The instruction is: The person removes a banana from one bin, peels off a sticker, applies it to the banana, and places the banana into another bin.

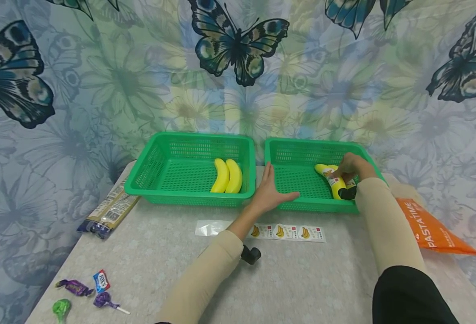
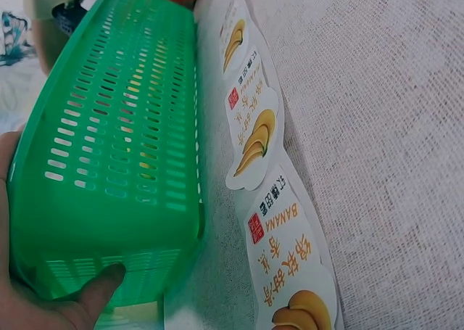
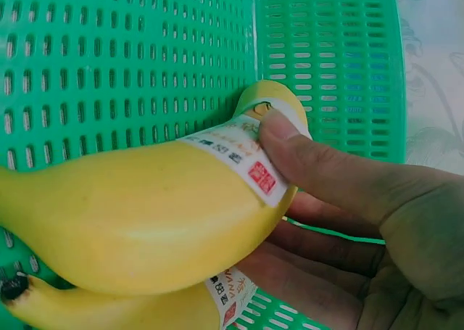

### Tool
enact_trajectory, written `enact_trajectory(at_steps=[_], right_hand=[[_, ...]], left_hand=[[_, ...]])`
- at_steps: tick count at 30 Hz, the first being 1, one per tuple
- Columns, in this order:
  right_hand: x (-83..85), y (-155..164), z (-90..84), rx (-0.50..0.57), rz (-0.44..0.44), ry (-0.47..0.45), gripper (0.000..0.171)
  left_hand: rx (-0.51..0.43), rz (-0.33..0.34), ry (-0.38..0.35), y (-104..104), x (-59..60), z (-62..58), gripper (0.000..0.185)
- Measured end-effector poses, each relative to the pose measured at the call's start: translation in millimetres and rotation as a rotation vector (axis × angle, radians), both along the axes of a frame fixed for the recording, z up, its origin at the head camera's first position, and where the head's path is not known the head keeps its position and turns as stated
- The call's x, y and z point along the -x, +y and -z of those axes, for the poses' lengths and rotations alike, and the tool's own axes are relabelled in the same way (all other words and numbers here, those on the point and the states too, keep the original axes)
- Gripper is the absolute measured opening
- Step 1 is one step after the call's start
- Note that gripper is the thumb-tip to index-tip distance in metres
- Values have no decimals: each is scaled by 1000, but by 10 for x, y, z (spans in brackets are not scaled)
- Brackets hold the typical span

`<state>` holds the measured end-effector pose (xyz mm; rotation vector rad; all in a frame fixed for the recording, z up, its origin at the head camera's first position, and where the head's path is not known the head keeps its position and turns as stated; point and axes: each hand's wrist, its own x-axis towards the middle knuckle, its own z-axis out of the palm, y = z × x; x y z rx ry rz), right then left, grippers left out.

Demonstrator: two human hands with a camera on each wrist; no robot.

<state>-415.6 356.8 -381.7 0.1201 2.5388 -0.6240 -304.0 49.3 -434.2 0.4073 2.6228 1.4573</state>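
Observation:
In the right green basket [image 1: 316,205], my right hand [image 1: 353,166] holds a yellow banana [image 3: 138,207]. The thumb lies on the white printed label [image 3: 239,156] around it, and the other fingers are beneath. A second labelled banana [image 3: 123,304] lies below it, partly hidden. My left hand [image 1: 268,193] is at this basket's near left corner, fingers straight and thumb spread along the front rim. On the table in front lies a strip of banana stickers [image 1: 288,232], partly covered by the left forearm in the head view.
Two bananas without visible labels [image 1: 233,176] lie in the left green basket [image 1: 189,198]. A gold and navy packet [image 1: 110,209] is left of it. Several wrapped sweets, including a purple lollipop [image 1: 102,299], lie at the front left. An orange bag [image 1: 432,227] stands at the right.

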Motion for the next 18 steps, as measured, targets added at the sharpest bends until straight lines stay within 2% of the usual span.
enact_trajectory(at_steps=[4,8,11,13,18], right_hand=[[17,11,17,-70,-34,12,38],[28,-4,16,-144,-47,11,43],[17,-28,10,-159,-35,4,43],[12,-42,2,-157,-40,2,35],[2,-63,-5,-182,-104,-19,29]], left_hand=[[-6,-2,8,3,-8,1,119],[-6,-1,10,4,-8,3,119],[2,-2,8,8,-3,14,120],[7,-4,10,9,4,21,120],[17,-3,15,-1,26,31,121]])
